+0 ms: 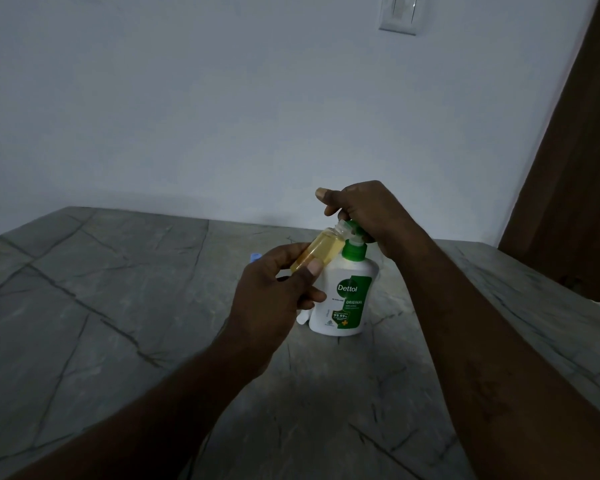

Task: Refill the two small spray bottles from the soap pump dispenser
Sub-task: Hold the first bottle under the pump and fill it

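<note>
A white soap pump dispenser [347, 299] with a green collar and label stands upright on the grey stone table [118, 306]. My right hand [368, 213] rests on its green pump head, fingers curled over it. My left hand [274, 296] holds a small clear spray bottle [321, 251] with no cap, tilted, filled with yellow liquid. Its open neck touches the pump spout. A small blue object [255, 257] peeks out behind my left fingers. A white object [303, 317] shows beside the dispenser's base, mostly hidden by my left hand.
A pale wall rises behind the table with a light switch plate [400, 13] high up. A dark brown door or panel [575, 168] stands at the right. The table's right edge runs close to my right forearm.
</note>
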`<state>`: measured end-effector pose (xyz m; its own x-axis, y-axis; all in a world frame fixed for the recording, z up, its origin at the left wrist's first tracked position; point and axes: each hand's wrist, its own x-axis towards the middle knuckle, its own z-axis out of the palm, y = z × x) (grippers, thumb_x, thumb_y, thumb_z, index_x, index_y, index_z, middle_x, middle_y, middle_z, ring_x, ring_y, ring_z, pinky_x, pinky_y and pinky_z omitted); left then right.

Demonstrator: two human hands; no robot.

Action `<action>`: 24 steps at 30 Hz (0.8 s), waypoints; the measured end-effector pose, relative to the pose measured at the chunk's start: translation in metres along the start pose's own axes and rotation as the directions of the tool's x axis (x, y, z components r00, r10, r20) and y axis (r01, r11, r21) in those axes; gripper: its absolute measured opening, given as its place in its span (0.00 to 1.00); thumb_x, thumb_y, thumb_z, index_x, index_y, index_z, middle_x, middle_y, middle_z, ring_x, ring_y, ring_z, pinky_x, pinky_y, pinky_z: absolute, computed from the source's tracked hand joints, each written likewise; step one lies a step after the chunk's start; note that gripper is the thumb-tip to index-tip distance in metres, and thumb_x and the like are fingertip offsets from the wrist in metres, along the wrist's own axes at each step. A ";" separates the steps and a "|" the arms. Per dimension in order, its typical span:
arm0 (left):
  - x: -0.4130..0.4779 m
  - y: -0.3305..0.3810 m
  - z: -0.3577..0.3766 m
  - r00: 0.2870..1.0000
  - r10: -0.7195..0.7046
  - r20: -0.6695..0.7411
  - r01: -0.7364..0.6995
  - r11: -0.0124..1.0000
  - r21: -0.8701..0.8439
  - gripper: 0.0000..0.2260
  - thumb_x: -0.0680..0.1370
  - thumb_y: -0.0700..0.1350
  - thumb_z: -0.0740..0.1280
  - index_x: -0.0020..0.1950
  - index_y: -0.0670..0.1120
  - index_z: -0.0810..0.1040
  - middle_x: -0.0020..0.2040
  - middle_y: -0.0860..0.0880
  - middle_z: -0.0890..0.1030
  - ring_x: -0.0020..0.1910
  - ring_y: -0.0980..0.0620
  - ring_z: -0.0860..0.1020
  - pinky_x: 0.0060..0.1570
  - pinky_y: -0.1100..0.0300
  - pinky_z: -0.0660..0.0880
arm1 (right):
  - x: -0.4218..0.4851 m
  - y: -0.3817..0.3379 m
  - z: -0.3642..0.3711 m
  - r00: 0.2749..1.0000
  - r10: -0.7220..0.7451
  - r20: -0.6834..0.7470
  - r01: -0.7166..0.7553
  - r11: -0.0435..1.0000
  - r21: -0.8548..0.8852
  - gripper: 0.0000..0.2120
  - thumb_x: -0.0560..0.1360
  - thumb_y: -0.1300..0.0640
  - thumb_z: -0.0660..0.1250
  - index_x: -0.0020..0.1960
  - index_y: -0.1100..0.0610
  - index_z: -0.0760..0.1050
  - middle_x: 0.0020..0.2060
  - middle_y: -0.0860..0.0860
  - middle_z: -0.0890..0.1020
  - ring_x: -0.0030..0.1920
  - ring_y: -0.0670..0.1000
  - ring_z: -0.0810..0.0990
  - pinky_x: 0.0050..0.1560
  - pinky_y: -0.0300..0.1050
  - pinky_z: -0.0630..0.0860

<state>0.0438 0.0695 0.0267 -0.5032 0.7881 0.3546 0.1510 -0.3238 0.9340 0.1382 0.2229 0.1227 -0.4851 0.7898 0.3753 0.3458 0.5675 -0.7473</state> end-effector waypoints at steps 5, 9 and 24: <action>0.000 0.000 0.001 1.000 -0.001 0.006 0.001 1.000 0.000 0.13 0.80 0.45 0.69 0.65 0.47 0.80 0.52 0.48 0.85 0.36 0.53 0.84 0.37 0.62 0.79 | 0.001 0.001 0.001 1.000 0.014 0.020 -0.014 1.000 -0.019 0.17 0.76 0.40 0.71 0.42 0.54 0.84 0.36 0.47 0.81 0.36 0.47 0.78 0.34 0.41 0.71; 0.000 0.000 0.000 1.000 0.007 0.013 -0.007 1.000 -0.004 0.13 0.80 0.45 0.69 0.65 0.47 0.80 0.53 0.47 0.85 0.36 0.53 0.84 0.37 0.63 0.78 | 0.001 0.001 0.001 0.995 0.069 0.074 -0.070 0.998 0.011 0.16 0.75 0.41 0.73 0.43 0.54 0.85 0.39 0.49 0.82 0.39 0.50 0.78 0.38 0.43 0.73; -0.001 -0.002 0.001 1.000 -0.019 0.006 0.019 1.000 0.016 0.15 0.80 0.45 0.69 0.66 0.45 0.79 0.53 0.48 0.84 0.36 0.54 0.84 0.37 0.63 0.78 | 0.000 0.006 0.006 0.988 0.089 0.123 -0.090 0.996 -0.002 0.16 0.75 0.42 0.73 0.43 0.55 0.85 0.40 0.50 0.82 0.39 0.50 0.78 0.39 0.44 0.73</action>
<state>0.0444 0.0703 0.0242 -0.5010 0.7971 0.3370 0.1555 -0.3001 0.9411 0.1357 0.2247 0.1145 -0.5477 0.8025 0.2365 0.3892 0.4946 -0.7771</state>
